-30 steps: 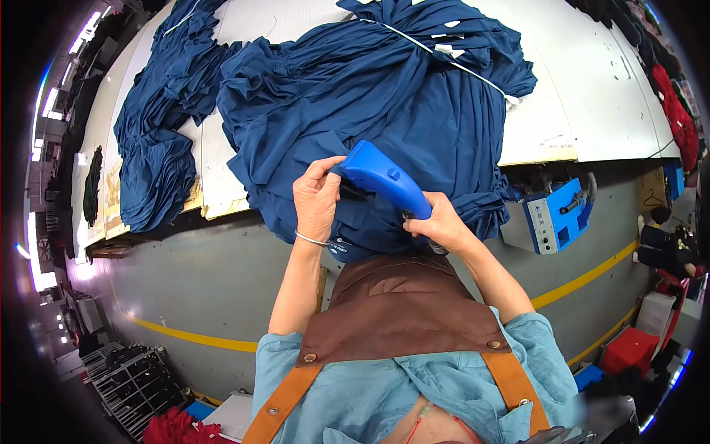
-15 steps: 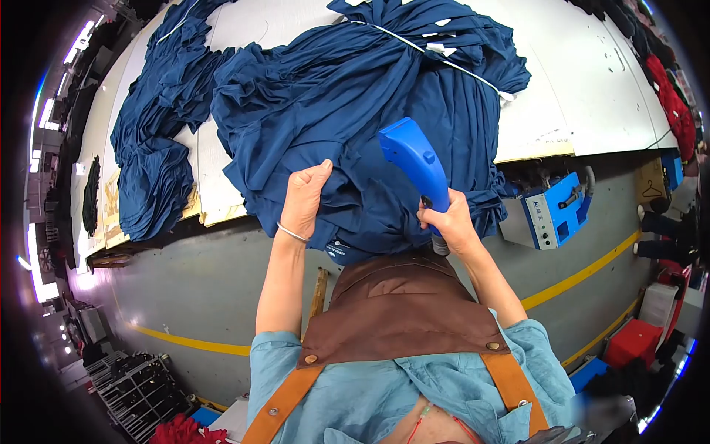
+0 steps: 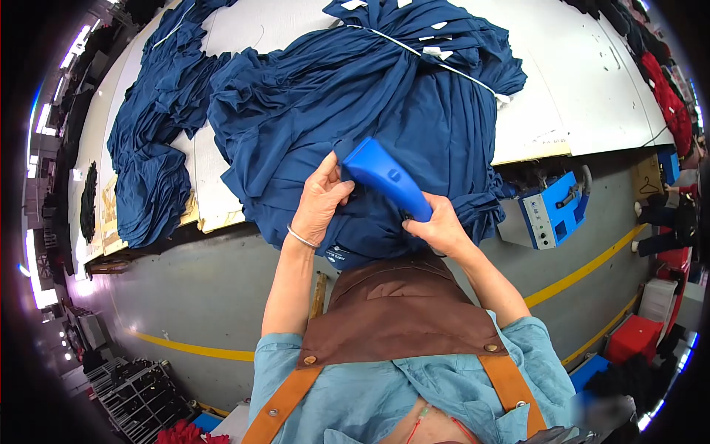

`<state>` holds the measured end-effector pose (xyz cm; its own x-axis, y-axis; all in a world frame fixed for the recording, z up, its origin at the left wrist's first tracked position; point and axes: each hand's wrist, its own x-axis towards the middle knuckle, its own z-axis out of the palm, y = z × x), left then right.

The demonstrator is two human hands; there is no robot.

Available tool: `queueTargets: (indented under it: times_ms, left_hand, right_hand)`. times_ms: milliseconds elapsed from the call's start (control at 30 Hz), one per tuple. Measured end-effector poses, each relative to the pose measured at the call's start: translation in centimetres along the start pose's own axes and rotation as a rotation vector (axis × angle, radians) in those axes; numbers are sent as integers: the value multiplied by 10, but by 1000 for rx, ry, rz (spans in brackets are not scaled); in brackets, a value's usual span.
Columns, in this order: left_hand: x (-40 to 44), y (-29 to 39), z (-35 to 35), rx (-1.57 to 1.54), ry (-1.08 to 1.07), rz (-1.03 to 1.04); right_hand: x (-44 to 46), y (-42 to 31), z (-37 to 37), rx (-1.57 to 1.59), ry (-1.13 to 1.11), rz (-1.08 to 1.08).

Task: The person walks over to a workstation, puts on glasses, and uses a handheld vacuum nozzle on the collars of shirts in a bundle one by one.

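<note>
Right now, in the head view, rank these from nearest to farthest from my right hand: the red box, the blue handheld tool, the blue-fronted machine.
1. Blue handheld tool: gripped in your right hand.
2. Blue-fronted machine: off to that hand's right.
3. Red box: farther out, toward the lower right.

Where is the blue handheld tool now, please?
Near the head view's centre, the right hand holds the blue tool over navy fabric, beside the left hand.

Bright room to my eye, white lights (image 3: 44, 118) glaring at left. Surface (image 3: 592, 89) gleams pale; deep shadow beneath near edge. Pinkish glare on floor (image 3: 207, 296), left. Folds crisp in blue cloth (image 3: 296, 103). Outer edges bowed, corners black, smeared blur at near right.
</note>
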<state>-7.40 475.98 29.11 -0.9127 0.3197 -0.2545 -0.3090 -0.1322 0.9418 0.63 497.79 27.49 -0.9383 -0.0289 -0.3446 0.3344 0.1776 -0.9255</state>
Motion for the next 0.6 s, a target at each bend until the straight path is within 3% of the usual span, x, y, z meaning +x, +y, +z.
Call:
queueTargets:
  times_ms: [133,367,433,467,533,600]
  left_hand:
    - [1,-3,-3,-15,0,-33]
    - [-1,5,-1,22,-31,-6]
    - [9,17,-52,483,157,-57]
    - [9,49,-60,379,506,134]
    - [20,87,-142,206,624,622]
    - [23,86,-220,251,828,620]
  right_hand:
    - [-1,3,5,261,71,-18]
    - [-2,10,6,195,63,-42]
    - [0,20,0,211,63,-17]
    - [1,21,-3,221,64,-5]
    - [-2,24,-6,270,93,14]
    - [0,22,-8,369,152,37]
